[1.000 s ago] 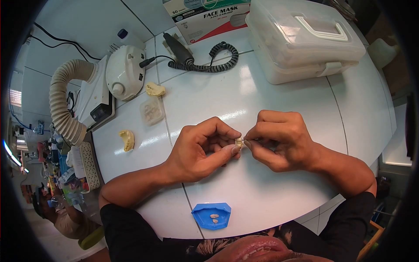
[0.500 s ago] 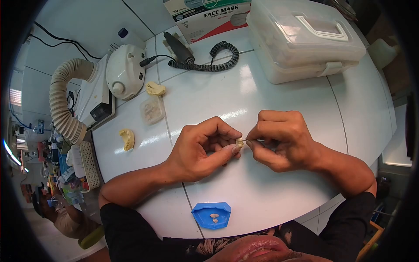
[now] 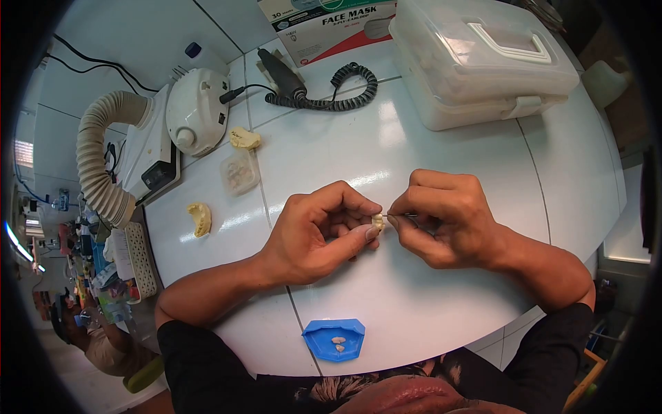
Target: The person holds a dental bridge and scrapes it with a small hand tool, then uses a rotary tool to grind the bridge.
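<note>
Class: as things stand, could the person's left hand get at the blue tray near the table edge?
Probably yes. The blue tray lies on bare table just below the left hand, with nothing between. But that hand pinches a small tooth piece, so it would have to let go first.

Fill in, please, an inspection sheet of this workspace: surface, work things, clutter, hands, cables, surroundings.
Surface: white glossy table, seams visible.
Work things: small cream tooth piece pinched in left hand; thin metal tool in right hand, tip at the piece.
Clutter: blue tray with two small pieces; yellow dental cast; second cast; clear small box; face mask box; clear lidded case.
Hands: both shut, close together.
Cables: coiled black cord to handpiece; black wires at far left.
Surroundings: white motor unit; ribbed suction hose; another person lower left.
</note>
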`<state>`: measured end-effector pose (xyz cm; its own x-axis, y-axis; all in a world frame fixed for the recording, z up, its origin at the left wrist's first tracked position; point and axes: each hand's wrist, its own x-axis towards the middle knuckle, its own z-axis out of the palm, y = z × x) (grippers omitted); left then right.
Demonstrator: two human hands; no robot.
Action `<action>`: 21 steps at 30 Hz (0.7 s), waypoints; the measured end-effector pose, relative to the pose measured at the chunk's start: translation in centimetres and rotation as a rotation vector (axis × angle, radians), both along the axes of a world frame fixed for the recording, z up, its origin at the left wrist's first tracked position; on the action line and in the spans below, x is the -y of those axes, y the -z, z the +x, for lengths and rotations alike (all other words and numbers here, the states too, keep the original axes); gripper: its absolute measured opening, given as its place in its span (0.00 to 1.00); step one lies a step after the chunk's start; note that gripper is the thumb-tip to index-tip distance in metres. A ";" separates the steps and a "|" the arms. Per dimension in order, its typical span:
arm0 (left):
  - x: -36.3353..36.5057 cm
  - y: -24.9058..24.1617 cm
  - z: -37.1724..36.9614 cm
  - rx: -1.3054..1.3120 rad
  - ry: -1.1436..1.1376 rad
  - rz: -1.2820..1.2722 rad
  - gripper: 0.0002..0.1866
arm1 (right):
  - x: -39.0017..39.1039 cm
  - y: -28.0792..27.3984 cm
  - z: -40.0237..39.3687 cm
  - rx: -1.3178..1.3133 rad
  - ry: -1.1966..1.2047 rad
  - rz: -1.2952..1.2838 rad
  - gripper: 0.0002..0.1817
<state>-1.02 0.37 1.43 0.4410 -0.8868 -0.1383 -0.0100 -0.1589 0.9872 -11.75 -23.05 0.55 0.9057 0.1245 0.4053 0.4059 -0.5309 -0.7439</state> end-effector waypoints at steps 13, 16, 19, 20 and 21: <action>0.0 0.1 0.1 0.006 0.006 0.007 0.12 | 0.0 0.1 0.0 0.012 0.008 0.006 0.04; 0.0 0.2 0.1 0.000 -0.007 0.000 0.12 | 0.0 0.1 0.1 -0.003 0.000 0.022 0.04; -0.1 0.2 0.1 0.025 0.001 -0.014 0.12 | 0.1 0.2 0.1 -0.003 -0.023 0.027 0.04; -0.1 0.2 0.1 0.037 0.007 -0.016 0.12 | 0.1 0.1 0.1 -0.001 -0.018 0.036 0.04; -0.1 0.3 0.1 0.032 0.002 -0.015 0.11 | 0.0 0.1 0.1 -0.001 -0.013 0.047 0.04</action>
<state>-0.96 0.46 1.14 0.4433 -0.8895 -0.1106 -0.0419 -0.1438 0.9887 -11.66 -23.06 0.44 0.9043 0.1170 0.4105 0.4120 -0.4903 -0.7680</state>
